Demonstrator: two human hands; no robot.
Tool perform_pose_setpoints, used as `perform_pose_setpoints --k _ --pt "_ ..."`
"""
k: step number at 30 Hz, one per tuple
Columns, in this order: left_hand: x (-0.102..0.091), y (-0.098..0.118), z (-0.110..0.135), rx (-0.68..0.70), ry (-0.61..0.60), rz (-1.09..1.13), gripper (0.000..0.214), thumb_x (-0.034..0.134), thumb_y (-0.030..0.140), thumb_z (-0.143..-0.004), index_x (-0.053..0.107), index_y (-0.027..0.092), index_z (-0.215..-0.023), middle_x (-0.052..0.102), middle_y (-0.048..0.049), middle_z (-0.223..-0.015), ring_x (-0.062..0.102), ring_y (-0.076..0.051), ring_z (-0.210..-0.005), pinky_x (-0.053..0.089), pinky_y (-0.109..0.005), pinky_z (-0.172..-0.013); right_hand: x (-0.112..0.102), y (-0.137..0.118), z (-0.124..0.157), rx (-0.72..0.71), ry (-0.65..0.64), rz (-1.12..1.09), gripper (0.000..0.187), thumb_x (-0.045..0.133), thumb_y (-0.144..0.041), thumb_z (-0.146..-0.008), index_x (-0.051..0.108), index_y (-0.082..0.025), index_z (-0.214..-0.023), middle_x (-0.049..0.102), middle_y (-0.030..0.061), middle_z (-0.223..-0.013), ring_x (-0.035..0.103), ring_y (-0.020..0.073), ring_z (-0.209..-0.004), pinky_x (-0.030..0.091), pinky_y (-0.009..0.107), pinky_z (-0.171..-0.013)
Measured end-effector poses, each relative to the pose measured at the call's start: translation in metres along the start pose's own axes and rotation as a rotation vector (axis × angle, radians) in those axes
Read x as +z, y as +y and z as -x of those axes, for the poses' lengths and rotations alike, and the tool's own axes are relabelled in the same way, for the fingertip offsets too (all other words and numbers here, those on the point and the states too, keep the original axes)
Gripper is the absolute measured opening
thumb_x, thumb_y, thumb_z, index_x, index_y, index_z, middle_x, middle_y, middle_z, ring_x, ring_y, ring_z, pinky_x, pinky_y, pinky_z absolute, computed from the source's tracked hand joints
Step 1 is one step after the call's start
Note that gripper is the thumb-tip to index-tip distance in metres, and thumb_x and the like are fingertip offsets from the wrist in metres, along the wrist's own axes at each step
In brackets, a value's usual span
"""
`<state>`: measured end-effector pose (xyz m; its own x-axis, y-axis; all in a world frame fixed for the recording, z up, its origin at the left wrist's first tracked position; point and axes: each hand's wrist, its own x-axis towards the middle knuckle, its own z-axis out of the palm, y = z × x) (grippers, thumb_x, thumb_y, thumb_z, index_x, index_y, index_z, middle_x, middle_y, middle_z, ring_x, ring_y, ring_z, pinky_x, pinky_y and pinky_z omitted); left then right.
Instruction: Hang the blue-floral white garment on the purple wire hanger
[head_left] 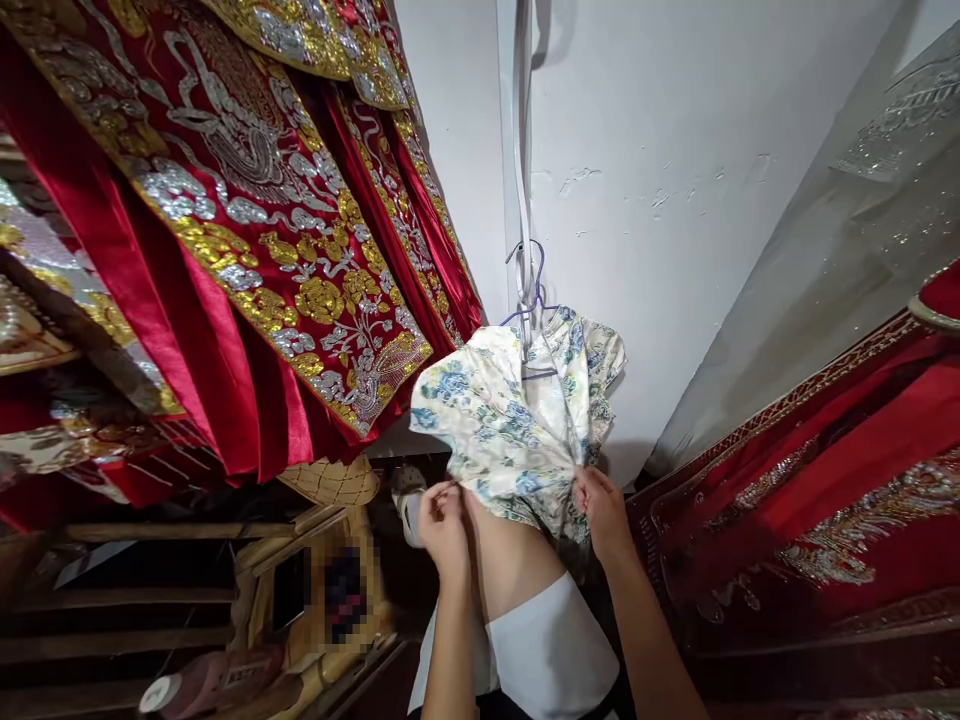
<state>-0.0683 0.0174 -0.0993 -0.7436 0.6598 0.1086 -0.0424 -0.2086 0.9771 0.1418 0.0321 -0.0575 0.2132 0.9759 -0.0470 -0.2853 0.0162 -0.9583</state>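
A white blouse with blue flowers and green leaves hangs in front of me on a thin purple hanger. My right hand is closed on the blouse's front near its lower edge, pulling the cloth into folds there. At the lower left corner of the hem, my left hand has its fingers pinched together against the cloth. How much fabric lies between those fingers is partly hidden. The hanger's hook sits beside a pale strap that runs down the wall.
Red satin costumes with gold and silver embroidery hang at left. Below them are a bamboo chair, a woven hat and a bottle with a white cap. More red embroidered cloth stands at right. A white wall rises behind.
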Motion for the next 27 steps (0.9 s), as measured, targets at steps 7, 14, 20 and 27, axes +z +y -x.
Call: perform_pose_setpoints --k 7,14,20,27 --pt "0.038 0.001 0.039 0.079 -0.524 -0.043 0.009 0.063 0.025 -0.083 0.061 0.020 -0.091 0.064 -0.0030 -0.086 0.062 -0.018 -0.078 0.049 -0.028 -0.071 0.015 0.005 0.007 0.121 -0.168 -0.006 0.049 0.072 -0.059 -0.072 0.044 -0.023 -0.052 0.040 -0.0043 -0.049 0.033 0.0107 -0.047 0.025 0.027 -0.046" --pt "0.064 0.002 0.057 0.086 -0.791 -0.081 0.014 0.054 0.024 -0.086 0.048 0.022 -0.074 0.052 0.0011 -0.069 0.053 -0.016 -0.067 0.042 -0.027 -0.065 0.020 -0.011 0.010 0.121 -0.310 0.113 0.040 0.077 -0.055 -0.065 0.064 -0.019 -0.054 0.050 -0.0017 -0.040 0.037 0.0104 -0.040 0.025 0.026 -0.044" --pt "0.055 0.000 0.060 0.192 -0.764 -0.255 0.025 0.054 0.029 -0.089 0.040 0.023 -0.070 0.046 0.0012 -0.069 0.046 -0.017 -0.066 0.035 -0.028 -0.062 0.044 -0.096 -0.050 0.008 -0.297 0.027 0.030 0.079 -0.046 -0.070 0.072 -0.017 -0.068 0.050 -0.0037 -0.049 0.035 0.0084 -0.043 0.024 0.024 -0.041" --pt "0.065 0.018 0.028 0.235 -0.972 -0.299 0.019 0.056 0.027 -0.085 0.045 0.023 -0.070 0.049 0.0019 -0.063 0.048 -0.017 -0.062 0.035 -0.028 -0.061 0.081 -0.184 -0.100 -0.135 -0.275 -0.101 0.021 0.073 -0.035 -0.077 0.067 -0.015 -0.073 0.048 -0.0056 -0.049 0.034 0.0061 -0.040 0.021 0.022 -0.038"
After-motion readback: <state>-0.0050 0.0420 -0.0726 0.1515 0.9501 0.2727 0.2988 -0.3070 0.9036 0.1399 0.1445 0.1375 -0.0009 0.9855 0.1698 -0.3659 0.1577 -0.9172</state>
